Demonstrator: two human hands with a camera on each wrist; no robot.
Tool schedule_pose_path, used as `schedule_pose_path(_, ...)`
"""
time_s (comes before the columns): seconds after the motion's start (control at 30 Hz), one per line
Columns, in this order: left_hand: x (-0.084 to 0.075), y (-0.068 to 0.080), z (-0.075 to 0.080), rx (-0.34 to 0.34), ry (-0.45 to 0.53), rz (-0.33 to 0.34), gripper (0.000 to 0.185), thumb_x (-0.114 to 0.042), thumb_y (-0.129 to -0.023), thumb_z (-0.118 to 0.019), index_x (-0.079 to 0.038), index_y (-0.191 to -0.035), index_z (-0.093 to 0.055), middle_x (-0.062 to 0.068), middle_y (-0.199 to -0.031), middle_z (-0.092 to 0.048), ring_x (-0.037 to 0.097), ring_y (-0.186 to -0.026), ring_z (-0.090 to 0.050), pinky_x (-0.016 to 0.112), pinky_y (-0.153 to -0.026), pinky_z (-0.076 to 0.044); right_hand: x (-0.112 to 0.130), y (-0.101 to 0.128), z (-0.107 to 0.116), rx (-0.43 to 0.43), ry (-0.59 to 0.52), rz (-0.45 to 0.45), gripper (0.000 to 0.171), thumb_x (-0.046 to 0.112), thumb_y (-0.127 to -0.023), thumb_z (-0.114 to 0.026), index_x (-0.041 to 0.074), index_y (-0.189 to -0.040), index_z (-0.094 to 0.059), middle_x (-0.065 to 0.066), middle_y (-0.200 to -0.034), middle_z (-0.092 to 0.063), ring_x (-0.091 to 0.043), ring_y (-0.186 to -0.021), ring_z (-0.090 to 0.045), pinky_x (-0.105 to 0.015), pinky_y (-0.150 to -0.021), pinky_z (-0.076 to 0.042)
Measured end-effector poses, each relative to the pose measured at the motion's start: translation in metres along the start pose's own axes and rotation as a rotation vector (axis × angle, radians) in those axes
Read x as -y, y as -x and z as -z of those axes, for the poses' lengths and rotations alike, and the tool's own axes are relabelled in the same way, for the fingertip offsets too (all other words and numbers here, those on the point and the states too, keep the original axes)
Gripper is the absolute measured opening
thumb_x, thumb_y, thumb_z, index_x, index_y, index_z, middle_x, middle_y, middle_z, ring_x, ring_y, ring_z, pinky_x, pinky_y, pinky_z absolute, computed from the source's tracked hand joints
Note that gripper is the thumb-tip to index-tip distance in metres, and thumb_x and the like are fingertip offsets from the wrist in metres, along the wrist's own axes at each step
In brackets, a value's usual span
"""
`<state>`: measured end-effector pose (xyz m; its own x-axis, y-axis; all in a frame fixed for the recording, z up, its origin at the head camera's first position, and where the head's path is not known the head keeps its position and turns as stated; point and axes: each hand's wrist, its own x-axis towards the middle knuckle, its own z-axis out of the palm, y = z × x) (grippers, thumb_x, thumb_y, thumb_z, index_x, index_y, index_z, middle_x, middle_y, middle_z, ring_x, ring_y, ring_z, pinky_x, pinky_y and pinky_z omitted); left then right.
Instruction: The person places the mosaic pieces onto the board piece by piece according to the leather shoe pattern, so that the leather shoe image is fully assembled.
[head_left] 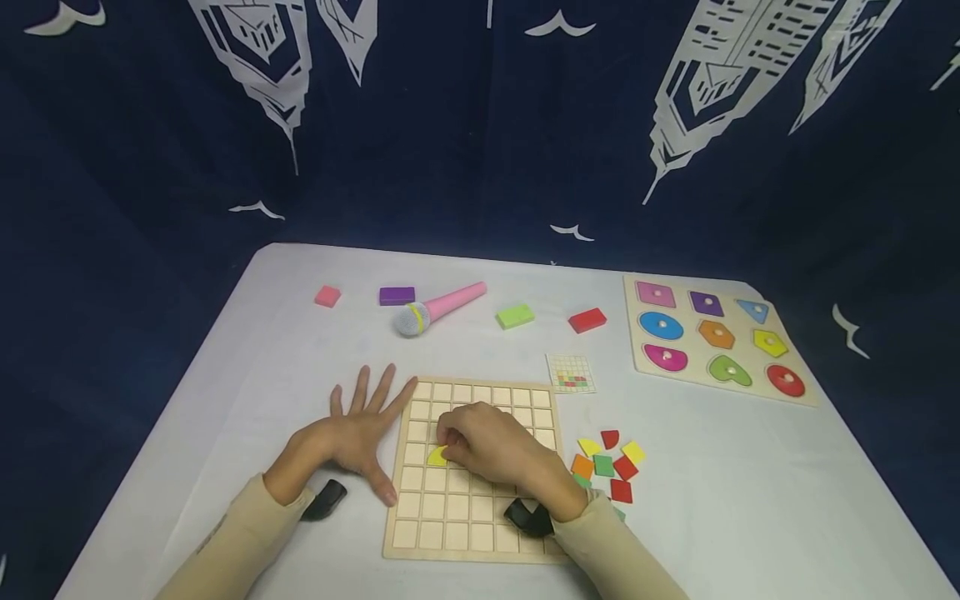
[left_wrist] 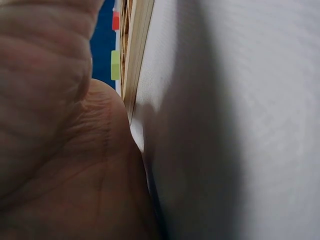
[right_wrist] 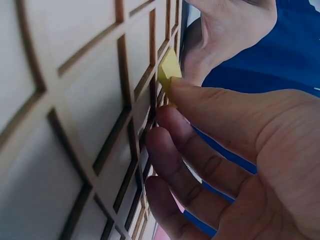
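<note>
A wooden grid board with square recesses lies on the white table. My right hand is over its middle and pinches a yellow quarter-round tile between thumb and fingers. In the right wrist view the yellow tile is tilted at the grid, with the thumb against it. My left hand spreads its fingers along the board's left side, thumb and index fingertips right at the edge. The left wrist view shows the palm beside the board's side.
Loose red, yellow, green and orange tiles lie right of the board. A small pattern card sits at its top right corner. Behind are a pink toy microphone and coloured blocks. A shape puzzle occupies the back right.
</note>
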<state>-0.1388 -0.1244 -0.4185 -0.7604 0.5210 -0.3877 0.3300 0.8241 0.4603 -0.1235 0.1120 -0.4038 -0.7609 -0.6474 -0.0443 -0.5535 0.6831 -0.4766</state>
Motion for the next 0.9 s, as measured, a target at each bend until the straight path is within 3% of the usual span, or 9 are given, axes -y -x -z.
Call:
schedule_pose_path(0.13,-0.001,0.001,-0.001,0.0,0.015,-0.002,0.161,-0.059,-0.045,-0.095,-0.015,-0.161,0.007,0.025,-0.163,0.024,0.053,-0.144,0.029,0.081,-0.104,0.014,0.001,0.002,0.001,0.011,0.02,0.01,0.006,0.012,-0.089,-0.075,0.017,-0.092,-0.073,0.008,-0.087,-0.067,-0.003,-0.08,-0.056,-0.02,-0.073,-0.049)
schedule_pose_path(0.4,0.003,0.001,-0.002,-0.008,0.029,-0.02,0.161,-0.059,-0.045,-0.096,-0.016,-0.162,0.006,0.024,-0.163,0.025,0.053,-0.143,0.031,0.081,-0.103,0.016,-0.006,0.015,0.012,0.061,-0.008,-0.02,0.016,0.016,-0.09,-0.075,0.015,-0.106,-0.073,0.008,-0.093,-0.07,-0.005,-0.084,-0.059,-0.023,-0.08,-0.051)
schedule_pose_path(0.67,0.004,-0.002,-0.004,-0.005,0.017,-0.013,0.162,-0.059,-0.042,-0.096,-0.017,-0.162,0.005,0.022,-0.163,0.024,0.051,-0.144,0.03,0.079,-0.104,0.017,-0.044,0.057,0.037,0.001,-0.063,-0.063,0.025,0.016,-0.088,-0.077,0.009,-0.111,-0.071,0.003,-0.094,-0.069,-0.013,-0.086,-0.062,-0.027,-0.079,-0.052)
schedule_pose_path(0.9,0.003,-0.002,-0.004,-0.007,0.017,-0.022,0.162,-0.059,-0.043,-0.096,-0.016,-0.162,0.007,0.024,-0.163,0.025,0.053,-0.144,0.03,0.08,-0.103,0.017,-0.081,0.095,0.057,-0.057,-0.058,-0.216,0.031,0.017,-0.085,-0.08,0.01,-0.114,-0.072,0.005,-0.096,-0.07,-0.011,-0.085,-0.06,-0.032,-0.078,-0.056)
